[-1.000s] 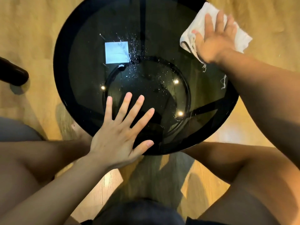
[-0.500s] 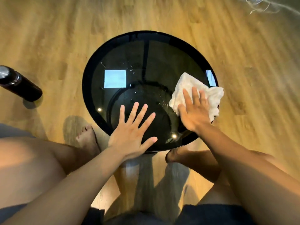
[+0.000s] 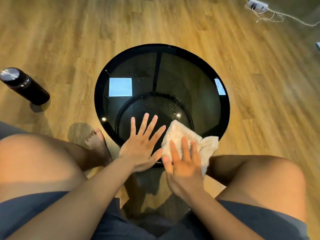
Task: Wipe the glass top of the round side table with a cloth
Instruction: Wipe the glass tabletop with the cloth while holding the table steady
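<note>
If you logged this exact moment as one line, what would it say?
step: wiping | right hand: flat on cloth, near rim | left hand: flat, bracing glass top | droplets: remain mid-glass

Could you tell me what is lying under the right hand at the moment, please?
Under the right hand lies a pale cloth, pressed flat on the near edge of the glass top. The hand and cloth cover the glass beneath, so its state there cannot be seen.

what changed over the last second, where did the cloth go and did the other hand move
The right hand swept the cloth across the glass top from the far right edge to the near edge, beside the left hand. The camera pulled back, so a black bottle on the floor now shows whole. The left hand stayed flat, fingers spread, on the near part of the glass.
</note>
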{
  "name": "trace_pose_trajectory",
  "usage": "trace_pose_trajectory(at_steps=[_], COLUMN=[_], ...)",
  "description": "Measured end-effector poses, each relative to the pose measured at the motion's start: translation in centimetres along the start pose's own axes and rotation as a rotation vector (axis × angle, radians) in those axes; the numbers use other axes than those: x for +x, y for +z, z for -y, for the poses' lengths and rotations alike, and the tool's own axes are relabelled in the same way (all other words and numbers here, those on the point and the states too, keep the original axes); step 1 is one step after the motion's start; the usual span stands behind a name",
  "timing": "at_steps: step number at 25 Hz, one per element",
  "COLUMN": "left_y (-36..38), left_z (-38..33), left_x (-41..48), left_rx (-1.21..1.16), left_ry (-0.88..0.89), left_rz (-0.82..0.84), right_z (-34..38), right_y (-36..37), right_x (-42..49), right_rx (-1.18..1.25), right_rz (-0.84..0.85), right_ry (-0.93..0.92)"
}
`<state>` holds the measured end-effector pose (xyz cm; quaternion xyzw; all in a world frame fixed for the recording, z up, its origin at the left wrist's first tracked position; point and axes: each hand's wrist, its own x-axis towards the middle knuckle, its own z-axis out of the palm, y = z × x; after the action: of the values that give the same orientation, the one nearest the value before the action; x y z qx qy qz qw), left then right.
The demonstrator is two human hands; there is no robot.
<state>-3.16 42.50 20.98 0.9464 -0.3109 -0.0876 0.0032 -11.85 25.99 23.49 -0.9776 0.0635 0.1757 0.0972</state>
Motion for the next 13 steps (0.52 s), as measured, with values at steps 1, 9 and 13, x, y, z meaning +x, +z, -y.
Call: trace_pose_trajectory(at_steps=[1, 9, 13], left_y=[0.1, -1.5, -0.3], left_z=[-0.3, 9.4, 9.7], left_x=[-0.5, 2.6, 2.6], left_rx=[-0.011, -0.051, -0.09], left_ry=[0.015, -0.301, -0.289], left_rz=[-0.018, -0.138, -0.169], right_z=[0.5, -1.8, -4.4], right_y=[0.3, -1.3, -3.4], right_x=[-0.8, 6.2, 12.3], right_rx=[-0.015, -0.061, -0.051], right_rz=[0.002, -0.034, -0.07], right_ry=[-0.005, 0.031, 0.015])
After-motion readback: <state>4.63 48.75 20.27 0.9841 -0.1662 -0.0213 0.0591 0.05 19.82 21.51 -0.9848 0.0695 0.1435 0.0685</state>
